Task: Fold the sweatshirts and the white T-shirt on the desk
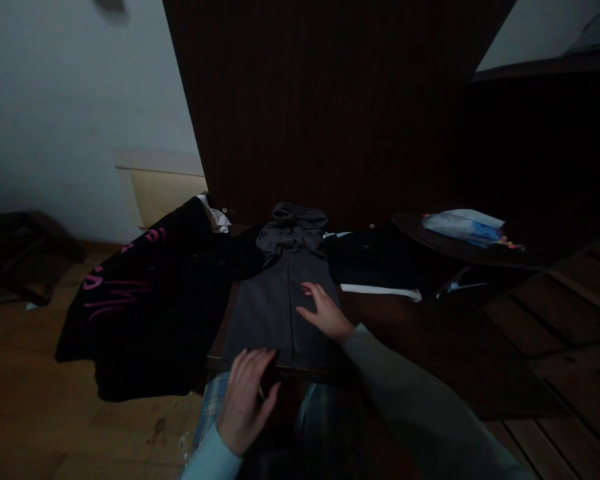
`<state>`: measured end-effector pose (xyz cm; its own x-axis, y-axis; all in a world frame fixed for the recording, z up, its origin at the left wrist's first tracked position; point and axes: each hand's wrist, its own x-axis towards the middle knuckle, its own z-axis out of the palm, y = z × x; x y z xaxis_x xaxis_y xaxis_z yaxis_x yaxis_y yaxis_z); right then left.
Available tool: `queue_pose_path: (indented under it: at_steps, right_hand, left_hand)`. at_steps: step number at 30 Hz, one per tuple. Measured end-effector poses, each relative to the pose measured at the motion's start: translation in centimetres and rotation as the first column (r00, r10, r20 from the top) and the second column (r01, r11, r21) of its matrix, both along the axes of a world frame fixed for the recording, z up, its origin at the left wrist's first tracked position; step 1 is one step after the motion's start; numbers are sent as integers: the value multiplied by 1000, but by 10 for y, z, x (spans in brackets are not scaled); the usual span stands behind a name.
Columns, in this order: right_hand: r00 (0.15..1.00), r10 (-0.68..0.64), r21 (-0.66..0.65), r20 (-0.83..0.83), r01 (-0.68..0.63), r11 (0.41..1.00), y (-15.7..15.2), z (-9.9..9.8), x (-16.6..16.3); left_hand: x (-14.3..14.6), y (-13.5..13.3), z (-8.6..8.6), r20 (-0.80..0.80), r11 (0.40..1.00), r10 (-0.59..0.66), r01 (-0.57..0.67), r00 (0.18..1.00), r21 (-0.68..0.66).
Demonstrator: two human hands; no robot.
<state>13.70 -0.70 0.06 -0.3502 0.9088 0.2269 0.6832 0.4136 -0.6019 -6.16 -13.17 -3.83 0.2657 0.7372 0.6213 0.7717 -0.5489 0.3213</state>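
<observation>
A grey garment [265, 307] lies flattened lengthwise on a dark wooden surface [385, 333], its far end bunched into a thick heap. Its exact kind is hard to tell in the dim light. Over its right half is my right hand [327, 315], thumb and fingers apart, holding nothing; whether it touches the cloth I cannot tell. My left hand [247, 397] is at the garment's near edge, fingers stretched and thumb spread, with nothing in it.
Left of the garment, a black cloth with pink lettering [145, 313] hangs over the edge. Dark folded clothing [370, 257] lies to the right. Farther right, a plastic packet [463, 227] rests on a dark round surface. A tall dark wooden panel [330, 113] rises behind.
</observation>
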Motion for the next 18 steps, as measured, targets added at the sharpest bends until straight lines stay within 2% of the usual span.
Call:
queue_pose_path:
  at_steps: [4, 7, 10, 13, 18]
  right_hand:
    - [990, 16, 92, 138, -29, 995, -68, -7, 36]
    - [956, 32, 125, 293, -71, 990, -98, -18, 56]
    - [930, -13, 189, 367, -61, 980, -108, -33, 64]
    - [933, -38, 259, 357, -60, 964, -108, -43, 65]
    - [956, -6, 348, 294, -102, 932, -111, -40, 68]
  left_hand:
    - [-43, 3, -1, -88, 994, 102, -99, 991, 37]
    - [-64, 10, -1, -103, 997, 75, -76, 992, -10]
    - [-68, 15, 0, -95, 997, 28, -34, 995, -63]
    - [-64, 16, 3, -57, 994, 41, -47, 998, -99]
    - [-57, 17, 23, -106, 990, -46, 31, 993, -137]
